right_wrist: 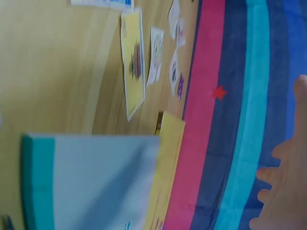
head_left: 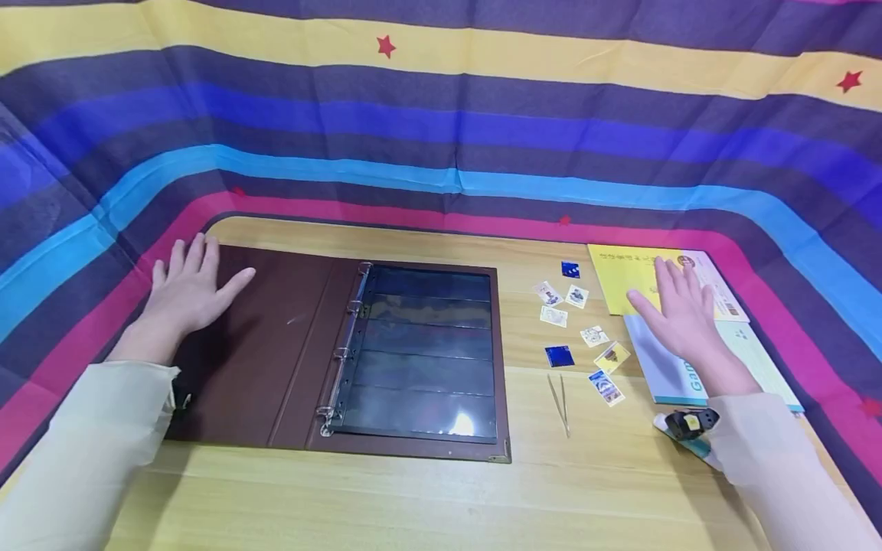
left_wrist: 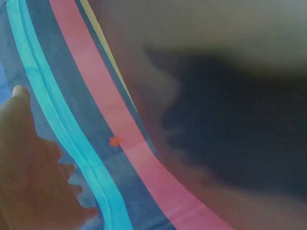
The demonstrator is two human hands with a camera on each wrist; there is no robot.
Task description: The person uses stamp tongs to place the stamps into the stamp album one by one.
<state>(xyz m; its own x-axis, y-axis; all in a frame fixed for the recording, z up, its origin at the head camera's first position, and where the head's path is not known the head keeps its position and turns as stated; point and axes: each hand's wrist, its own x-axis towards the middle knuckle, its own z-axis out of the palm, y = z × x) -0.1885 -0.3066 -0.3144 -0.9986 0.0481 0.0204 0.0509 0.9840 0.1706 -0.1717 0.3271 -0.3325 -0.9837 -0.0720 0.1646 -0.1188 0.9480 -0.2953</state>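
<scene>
My left hand (head_left: 186,291), fingers spread and straight, is over the left cover of an open brown ring binder (head_left: 276,337). It holds nothing. On the binder's rings lies a dark stamp page (head_left: 427,371) with clear horizontal pockets. Right of the binder, several small stamps lie loose, among them a yellow stamp (head_left: 612,357) and a dark blue one (head_left: 560,356). Metal tweezers (head_left: 563,405) rest below them. My right hand (head_left: 682,317), likewise outstretched and holding nothing, is above two booklets. The left wrist view shows the left hand (left_wrist: 33,177) partly, beside dark blur.
A yellow booklet (head_left: 613,279) lies at the table's back right, with a light blue booklet (head_left: 654,360) in front of it. Striped cloth (head_left: 455,145) hangs around the back and sides of the wooden table (head_left: 441,497).
</scene>
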